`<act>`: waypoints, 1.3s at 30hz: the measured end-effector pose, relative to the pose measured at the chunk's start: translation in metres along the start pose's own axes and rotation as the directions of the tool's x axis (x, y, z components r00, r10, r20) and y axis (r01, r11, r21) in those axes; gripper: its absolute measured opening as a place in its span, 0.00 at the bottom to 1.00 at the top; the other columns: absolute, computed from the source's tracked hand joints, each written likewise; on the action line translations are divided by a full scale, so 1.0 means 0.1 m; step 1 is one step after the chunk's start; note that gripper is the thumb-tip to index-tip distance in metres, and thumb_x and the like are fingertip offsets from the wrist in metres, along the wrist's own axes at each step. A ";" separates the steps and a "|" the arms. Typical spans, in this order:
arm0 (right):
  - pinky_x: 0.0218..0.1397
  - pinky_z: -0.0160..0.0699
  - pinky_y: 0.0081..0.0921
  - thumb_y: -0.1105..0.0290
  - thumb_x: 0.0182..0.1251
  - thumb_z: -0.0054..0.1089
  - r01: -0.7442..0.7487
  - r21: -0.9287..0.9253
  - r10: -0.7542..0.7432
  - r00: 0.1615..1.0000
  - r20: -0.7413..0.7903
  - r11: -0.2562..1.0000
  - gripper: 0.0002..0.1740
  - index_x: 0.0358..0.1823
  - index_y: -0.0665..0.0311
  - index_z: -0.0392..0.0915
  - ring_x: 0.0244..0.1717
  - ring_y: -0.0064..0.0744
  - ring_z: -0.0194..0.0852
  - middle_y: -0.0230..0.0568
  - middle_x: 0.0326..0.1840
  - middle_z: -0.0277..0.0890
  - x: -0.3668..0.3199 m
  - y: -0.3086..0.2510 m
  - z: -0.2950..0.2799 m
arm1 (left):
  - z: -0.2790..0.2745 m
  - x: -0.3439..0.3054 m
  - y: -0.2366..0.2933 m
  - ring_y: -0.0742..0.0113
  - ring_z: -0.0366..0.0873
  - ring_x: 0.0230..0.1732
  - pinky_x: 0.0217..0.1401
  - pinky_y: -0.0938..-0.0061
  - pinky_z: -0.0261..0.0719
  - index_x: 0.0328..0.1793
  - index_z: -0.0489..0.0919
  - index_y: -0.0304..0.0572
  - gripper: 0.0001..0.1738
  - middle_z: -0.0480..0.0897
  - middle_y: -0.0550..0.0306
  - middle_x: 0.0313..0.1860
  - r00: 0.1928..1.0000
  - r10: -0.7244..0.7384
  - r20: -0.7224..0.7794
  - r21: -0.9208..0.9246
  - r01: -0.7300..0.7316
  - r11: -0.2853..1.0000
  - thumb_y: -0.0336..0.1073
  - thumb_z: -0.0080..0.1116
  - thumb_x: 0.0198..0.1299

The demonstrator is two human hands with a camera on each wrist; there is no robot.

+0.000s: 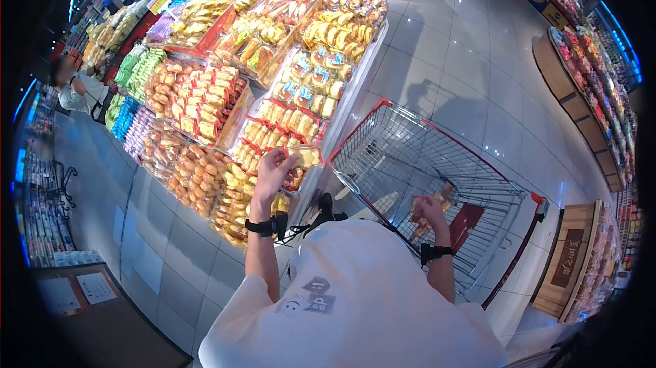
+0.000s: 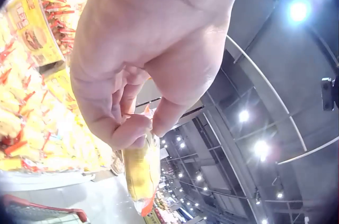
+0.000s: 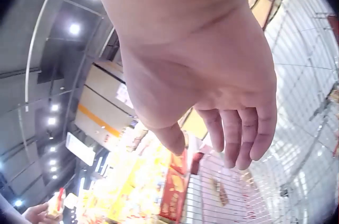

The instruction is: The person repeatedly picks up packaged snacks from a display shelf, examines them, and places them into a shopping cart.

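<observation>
My left hand (image 1: 272, 173) pinches a clear-wrapped packaged bread (image 1: 307, 156) by one end, over the front corner of the bread display. In the left wrist view, thumb and fingertips grip the top of the wrapper and the yellow bread (image 2: 142, 174) hangs below, with a red patch at its lower end. My right hand (image 1: 430, 211) is over the shopping cart (image 1: 403, 156). In the right wrist view its fingers (image 3: 249, 134) hang loosely bent with nothing between them. A small package (image 1: 445, 194) shows beside this hand, inside the cart.
The display (image 1: 362, 81) is piled with wrapped breads and pastries, including red-trimmed packs (image 1: 205, 101) and round buns (image 1: 195, 171). A brown counter (image 1: 109, 313) stands at the lower left. More stocked stands (image 1: 581, 81) line the right. Another person (image 1: 82, 91) is at the far left.
</observation>
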State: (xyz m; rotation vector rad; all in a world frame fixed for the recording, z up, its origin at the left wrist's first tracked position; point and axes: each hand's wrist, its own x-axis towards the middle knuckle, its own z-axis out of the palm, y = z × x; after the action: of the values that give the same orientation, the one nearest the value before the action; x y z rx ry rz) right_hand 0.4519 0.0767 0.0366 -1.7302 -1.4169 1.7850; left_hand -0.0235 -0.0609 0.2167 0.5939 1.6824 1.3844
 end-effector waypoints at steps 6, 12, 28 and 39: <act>0.56 0.80 0.27 0.66 0.66 0.69 0.418 -0.083 -0.405 0.904 0.136 0.905 0.26 0.63 0.68 0.74 0.49 0.27 0.81 0.40 0.46 0.81 -0.56 -1.44 0.51 | 0.40 -0.19 0.26 0.84 0.68 0.24 0.24 0.84 0.65 0.48 0.83 0.38 0.11 0.78 0.68 0.29 0.970 0.014 0.243 -0.032 -0.006 0.999 0.40 0.60 0.72; 0.56 0.79 0.24 0.66 0.66 0.70 0.447 0.213 -0.495 0.759 0.424 0.869 0.26 0.62 0.67 0.74 0.48 0.23 0.79 0.36 0.47 0.81 -0.96 -2.13 0.92 | 0.94 -0.31 0.18 0.84 0.66 0.25 0.24 0.83 0.65 0.56 0.83 0.37 0.15 0.78 0.70 0.29 0.879 0.010 0.478 0.046 -0.036 0.998 0.39 0.59 0.73; 0.49 0.81 0.20 0.71 0.63 0.72 0.424 0.231 -0.482 0.730 0.485 0.876 0.18 0.52 0.69 0.79 0.41 0.17 0.78 0.31 0.39 0.82 -0.99 -1.76 0.77 | 1.46 -0.39 0.12 0.83 0.66 0.22 0.23 0.82 0.65 0.54 0.81 0.28 0.15 0.76 0.66 0.27 0.774 0.215 0.596 0.144 -0.366 0.919 0.37 0.56 0.74; 0.46 0.84 0.23 0.73 0.71 0.61 0.380 0.273 -0.388 0.921 -0.027 0.884 0.15 0.56 0.70 0.77 0.40 0.23 0.83 0.37 0.43 0.85 -1.09 -1.08 -0.05 | 1.72 -0.55 0.12 0.77 0.76 0.33 0.38 0.79 0.75 0.66 0.75 0.35 0.22 0.82 0.60 0.36 0.798 0.075 0.598 0.187 -0.230 0.955 0.42 0.56 0.74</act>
State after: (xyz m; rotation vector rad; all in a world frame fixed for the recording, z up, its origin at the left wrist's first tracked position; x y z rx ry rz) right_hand 0.4376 0.0480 0.1862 -1.1908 -1.3343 1.6920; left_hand 0.1479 -0.0075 0.2422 1.1973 1.3159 0.9466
